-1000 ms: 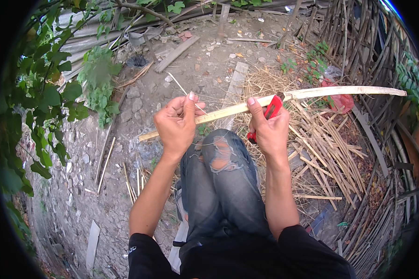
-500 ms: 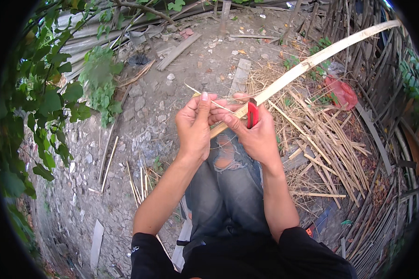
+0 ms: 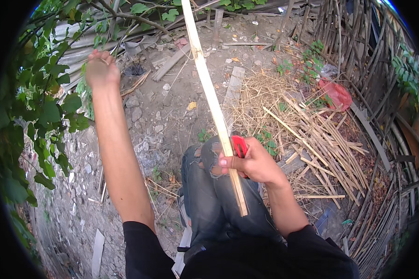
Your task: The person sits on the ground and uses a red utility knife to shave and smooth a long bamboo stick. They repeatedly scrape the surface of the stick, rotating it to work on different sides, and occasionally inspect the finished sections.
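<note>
Cream strip (image 3: 210, 95) points forward, its long axis slanting left.

wears a black shirt (image 3: 256, 260) with short, loose sleeves (image 3: 142, 246), forearms (image 3: 114, 153) bare below them. dressed in faded grey-blue jeans (image 3: 205, 200), pale over the thighs, torn and frayed at the knee. shows a small light-blue marking (image 3: 200, 249) near the waist.

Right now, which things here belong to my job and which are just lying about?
Part of the job:
long pale strip and red tool, both in your right hand;
probably the pile of thin strips.

Apparently just lying about:
crumpled red plastic;
grey board near the top;
yellow leaf.
</note>
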`<action>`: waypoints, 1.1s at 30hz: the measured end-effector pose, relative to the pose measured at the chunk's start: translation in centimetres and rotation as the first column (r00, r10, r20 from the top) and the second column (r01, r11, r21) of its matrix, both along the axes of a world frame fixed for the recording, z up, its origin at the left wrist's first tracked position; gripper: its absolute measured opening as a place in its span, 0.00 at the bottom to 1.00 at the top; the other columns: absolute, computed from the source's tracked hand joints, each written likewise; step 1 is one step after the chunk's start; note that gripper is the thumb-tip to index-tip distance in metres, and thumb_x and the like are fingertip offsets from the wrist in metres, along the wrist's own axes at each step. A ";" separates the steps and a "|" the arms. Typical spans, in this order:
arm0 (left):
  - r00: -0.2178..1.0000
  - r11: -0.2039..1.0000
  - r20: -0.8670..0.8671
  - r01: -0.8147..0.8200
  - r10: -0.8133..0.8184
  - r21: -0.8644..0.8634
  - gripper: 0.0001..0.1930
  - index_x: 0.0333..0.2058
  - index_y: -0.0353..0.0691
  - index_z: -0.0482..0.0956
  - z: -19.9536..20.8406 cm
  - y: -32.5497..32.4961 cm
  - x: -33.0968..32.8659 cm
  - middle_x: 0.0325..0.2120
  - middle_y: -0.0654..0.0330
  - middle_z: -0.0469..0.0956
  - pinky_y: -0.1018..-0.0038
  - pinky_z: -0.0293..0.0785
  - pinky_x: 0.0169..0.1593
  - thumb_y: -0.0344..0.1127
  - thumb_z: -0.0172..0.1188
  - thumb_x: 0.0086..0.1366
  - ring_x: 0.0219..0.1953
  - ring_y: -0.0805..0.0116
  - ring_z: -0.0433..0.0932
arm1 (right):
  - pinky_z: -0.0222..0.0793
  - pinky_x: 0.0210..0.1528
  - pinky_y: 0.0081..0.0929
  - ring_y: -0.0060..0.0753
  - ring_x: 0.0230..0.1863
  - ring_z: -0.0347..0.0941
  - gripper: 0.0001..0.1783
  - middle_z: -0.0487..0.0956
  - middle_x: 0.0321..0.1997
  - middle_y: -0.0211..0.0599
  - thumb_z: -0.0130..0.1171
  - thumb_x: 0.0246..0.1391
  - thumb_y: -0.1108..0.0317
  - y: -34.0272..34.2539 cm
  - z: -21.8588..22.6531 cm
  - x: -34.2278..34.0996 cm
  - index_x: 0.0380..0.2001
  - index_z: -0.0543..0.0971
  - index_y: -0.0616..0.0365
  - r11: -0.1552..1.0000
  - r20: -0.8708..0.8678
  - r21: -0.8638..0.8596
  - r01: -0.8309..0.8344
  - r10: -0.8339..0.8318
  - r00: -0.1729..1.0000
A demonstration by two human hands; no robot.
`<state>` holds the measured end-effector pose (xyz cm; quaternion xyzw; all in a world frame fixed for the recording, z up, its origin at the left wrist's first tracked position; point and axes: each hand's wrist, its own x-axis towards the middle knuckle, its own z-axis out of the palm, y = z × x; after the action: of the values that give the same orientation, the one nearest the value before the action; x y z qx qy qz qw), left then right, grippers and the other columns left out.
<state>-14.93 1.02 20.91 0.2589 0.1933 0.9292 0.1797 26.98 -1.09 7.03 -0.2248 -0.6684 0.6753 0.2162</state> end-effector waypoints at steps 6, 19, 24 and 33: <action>0.214 0.062 -0.952 -0.971 -0.221 -0.233 0.37 0.67 0.22 0.58 -2.7 -6.1 -1.6 0.57 0.35 0.72 0.64 0.75 0.52 0.47 0.58 0.72 0.51 0.51 0.78 | 0.60 0.17 0.18 0.15 0.14 0.67 0.08 0.83 0.24 0.35 0.68 0.57 0.67 2.0 -0.3 4.5 0.33 0.81 0.61 0.984 -0.033 0.010 0.179 -0.178 0.983; 0.569 0.534 -0.439 0.000 -0.696 -0.846 0.13 0.44 0.33 0.85 -17.6 -11.4 23.9 0.29 0.59 0.86 0.79 0.74 0.29 0.38 0.64 0.70 0.27 0.79 0.80 | 0.59 0.19 0.19 0.14 0.16 0.65 0.11 0.75 0.19 0.23 0.68 0.59 0.63 2.6 0.2 -0.5 0.34 0.81 0.60 0.931 -0.092 0.063 0.361 -0.354 0.931; 0.454 0.670 -0.706 -0.270 -0.544 -0.691 0.10 0.40 0.33 0.86 -16.5 -11.3 24.8 0.26 0.59 0.85 0.79 0.74 0.31 0.35 0.63 0.70 0.26 0.79 0.79 | 0.57 0.19 0.18 0.12 0.17 0.63 0.12 0.73 0.18 0.22 0.68 0.59 0.62 2.5 0.5 -0.5 0.34 0.81 0.60 0.906 -0.073 0.149 0.396 -0.390 0.918; 0.669 0.667 -0.590 -0.186 -0.452 -0.721 0.10 0.37 0.32 0.85 -17.9 -11.2 24.9 0.23 0.61 0.84 0.80 0.73 0.28 0.34 0.61 0.71 0.24 0.80 0.78 | 0.60 0.27 0.20 0.13 0.26 0.64 0.14 0.74 0.24 0.23 0.71 0.56 0.65 2.3 0.3 -0.4 0.38 0.78 0.62 0.901 -0.023 0.237 0.363 -0.368 0.929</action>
<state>9.94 -10.20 3.02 0.5269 0.5809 0.5682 0.2491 26.59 1.23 7.38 -0.3263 -0.6926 0.5353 0.3567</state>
